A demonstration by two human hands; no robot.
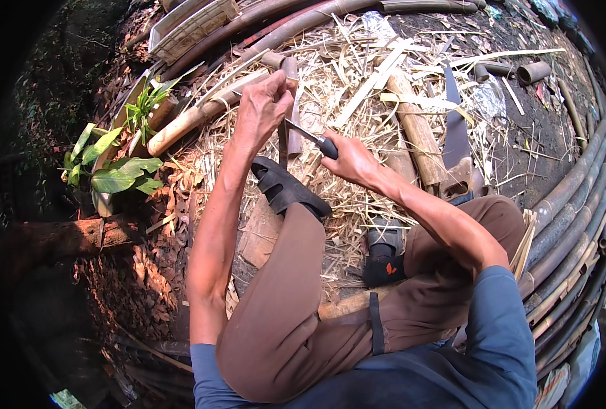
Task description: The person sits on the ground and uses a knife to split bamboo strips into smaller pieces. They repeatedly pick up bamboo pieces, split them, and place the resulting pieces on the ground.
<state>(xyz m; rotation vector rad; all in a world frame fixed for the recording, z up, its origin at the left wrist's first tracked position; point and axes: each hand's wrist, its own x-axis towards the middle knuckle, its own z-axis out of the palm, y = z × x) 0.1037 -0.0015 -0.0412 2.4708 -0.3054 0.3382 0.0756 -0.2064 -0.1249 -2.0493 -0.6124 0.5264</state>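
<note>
Your left hand [265,105], beyond the left sandal [290,189], is curled into a fist and appears to grip the far part of a dark strip [282,146]; your fingers hide the exact contact. Your right hand [349,160], beyond the left sandal and to its right, is wrapped firmly around the handle of a knife [309,135].

Principal hazard, as judged: the blade reaches close beneath your left fist. A slip, from excess force or an abrupt give in the strip, could carry the edge into your fingers or wrist. A stroke deflected toward you could reach your left foot, since the strip's near end sits right by the toe of the left sandal. Poor bracing would add to this: loose shavings [344,85] cover the ground beyond and right of the left sandal, and may shift underneath.

Orientation: the strip lies just beyond the left sandal, its long axis running roughly away from you, from the sandal's toe up to your fist. The knife crosses that line at a slant; its tip points left and away from you, its handle right and back toward you. To the right of the left sandal, well apart, note a broad grey blade [456,133] beside a bamboo pole [415,129].
</note>
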